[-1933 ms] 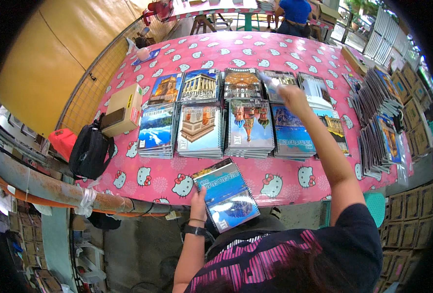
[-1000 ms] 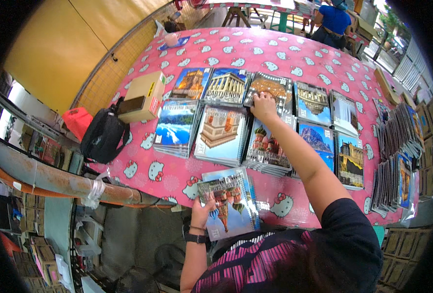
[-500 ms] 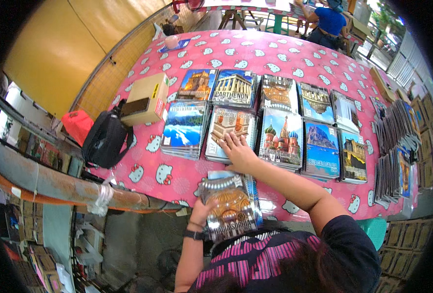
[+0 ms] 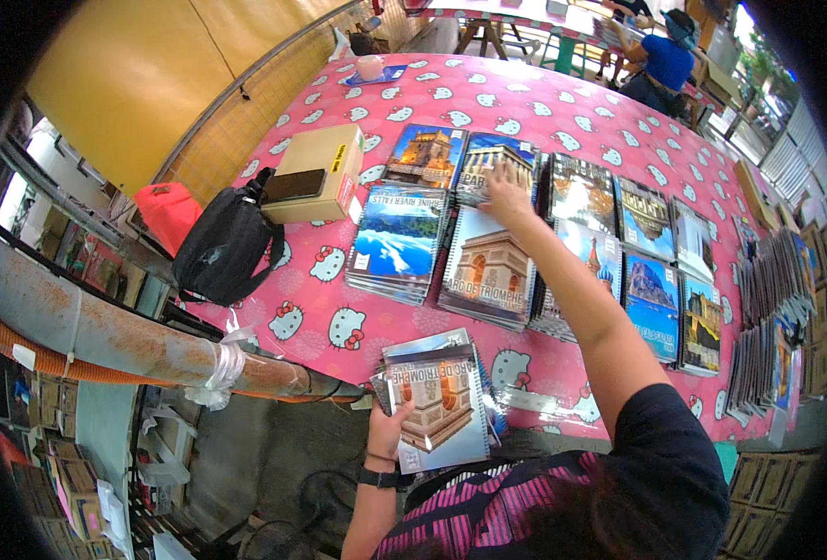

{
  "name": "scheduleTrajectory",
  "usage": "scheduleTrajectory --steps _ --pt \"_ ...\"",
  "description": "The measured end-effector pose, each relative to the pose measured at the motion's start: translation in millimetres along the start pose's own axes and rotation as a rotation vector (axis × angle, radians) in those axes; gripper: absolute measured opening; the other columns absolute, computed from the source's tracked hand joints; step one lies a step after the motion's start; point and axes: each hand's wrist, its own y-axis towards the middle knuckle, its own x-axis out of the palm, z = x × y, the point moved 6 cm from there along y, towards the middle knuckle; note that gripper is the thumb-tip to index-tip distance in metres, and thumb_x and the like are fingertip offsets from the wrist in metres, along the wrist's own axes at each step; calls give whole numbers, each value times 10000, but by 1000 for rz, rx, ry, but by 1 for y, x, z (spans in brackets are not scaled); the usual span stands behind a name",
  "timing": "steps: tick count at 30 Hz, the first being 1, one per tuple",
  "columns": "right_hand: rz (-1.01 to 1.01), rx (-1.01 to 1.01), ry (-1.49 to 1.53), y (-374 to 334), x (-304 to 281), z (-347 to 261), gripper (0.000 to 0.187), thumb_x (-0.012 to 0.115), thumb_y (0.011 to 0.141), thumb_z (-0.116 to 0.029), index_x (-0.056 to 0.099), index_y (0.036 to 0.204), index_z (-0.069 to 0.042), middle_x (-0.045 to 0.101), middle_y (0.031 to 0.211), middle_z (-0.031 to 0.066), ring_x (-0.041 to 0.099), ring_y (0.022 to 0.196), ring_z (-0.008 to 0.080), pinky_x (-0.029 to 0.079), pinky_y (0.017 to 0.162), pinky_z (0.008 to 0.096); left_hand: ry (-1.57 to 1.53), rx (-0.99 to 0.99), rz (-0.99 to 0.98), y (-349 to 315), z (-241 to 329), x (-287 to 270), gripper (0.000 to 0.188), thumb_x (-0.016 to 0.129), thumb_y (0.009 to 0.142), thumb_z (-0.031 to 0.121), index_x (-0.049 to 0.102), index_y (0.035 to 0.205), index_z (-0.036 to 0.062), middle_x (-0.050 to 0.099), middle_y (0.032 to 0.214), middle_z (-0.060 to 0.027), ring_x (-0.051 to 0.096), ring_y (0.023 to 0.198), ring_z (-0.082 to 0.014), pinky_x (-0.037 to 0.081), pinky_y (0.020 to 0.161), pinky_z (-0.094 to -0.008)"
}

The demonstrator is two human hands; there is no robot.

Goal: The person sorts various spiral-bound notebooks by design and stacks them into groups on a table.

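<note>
My left hand (image 4: 390,429) grips a small stack of spiral-bound notebooks (image 4: 441,411) at the table's near edge, thumb on top. The uppermost cover pictures a stone arch, upside down to me. My right hand (image 4: 507,196) reaches out with fingers apart at the temple-cover notebooks (image 4: 479,159) in the far row; whether it touches them I cannot tell. Under its wrist lies a stack of arch-cover notebooks (image 4: 488,266). To their left sit waterfall-cover notebooks (image 4: 396,233). My right forearm partly hides the notebooks with the colourful domed church (image 4: 586,252).
More notebook stacks, such as a blue sea-cover one (image 4: 651,299), continue rightward. Many notebooks stand packed at the right edge (image 4: 768,280). At left are a cardboard box (image 4: 315,149) bearing a phone (image 4: 295,185), a black bag (image 4: 227,243) and a rusty pipe (image 4: 143,327). Another person (image 4: 665,65) sits beyond.
My right hand has moved from the arch stack to the temple stack. An arch notebook now tops the held stack, covering the brown dome-interior cover. The view has shifted slightly.
</note>
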Motion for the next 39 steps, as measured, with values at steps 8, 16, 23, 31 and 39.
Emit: scheduleTrajectory --steps 8,16,23,31,39 --pt "-56 -361 229 -36 -60 -28 230 518 789 -137 659 970 -141 645 746 123 631 650 291 498 580 411 -221 89 142 7 22 -46 375 567 869 179 447 1186 18 563 1095 -89 556 992 -183 446 860 -322" --pt "109 -624 167 -101 -29 -179 595 584 774 -415 503 1196 -3 486 1244 204 400 1221 335 337 993 421 8 55 -22 26 17 -46 425 634 790 49 451 1172 23 590 1034 -79 584 909 -178 478 796 -331" --pt "-477 -857 349 -145 -106 -201 384 560 797 -239 570 1160 -116 647 866 133 611 796 283 490 744 391 -440 -96 26 13 4 -52 433 513 897 328 442 1204 32 585 1049 -108 592 908 -218 489 781 -339" --pt "51 -166 23 83 18 -99 695 591 816 -382 300 1354 -53 302 1413 150 331 1280 318 352 996 405 -83 -76 -75 20 23 -45 523 667 757 81 400 1203 28 537 1084 -101 551 935 -193 471 776 -319" --pt "-3 -394 -8 76 -19 -115 116 524 779 -74 591 874 -73 643 770 142 652 739 294 524 609 415 -171 84 39 17 2 -62 437 610 846 157 425 1216 15 525 1120 -59 508 978 -156 427 844 -305"
